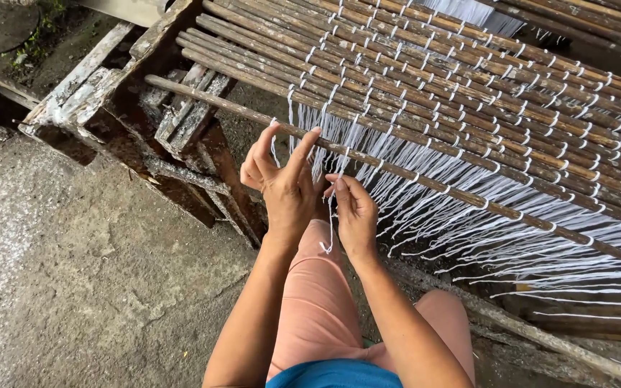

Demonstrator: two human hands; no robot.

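A mat of thin brown sticks point(468, 79) tied with white strings lies across a weathered wooden frame point(102, 79). The nearest loose stick point(411, 172) runs diagonally under both hands. My left hand point(285, 183) has its fingers spread, with a white string point(290, 118) looped around the index finger and thumb at the stick's left part. My right hand point(353, 212) pinches another white string point(330, 230), whose end dangles below the hand. Many white strings point(512, 230) hang down from the mat's near edge.
Rough concrete floor point(73, 273) spreads to the left. Old wooden slats point(188, 115) sit under the frame's left end. A wooden beam point(540, 334) runs along the ground at right. My knees in pink trousers point(318, 302) are below the hands.
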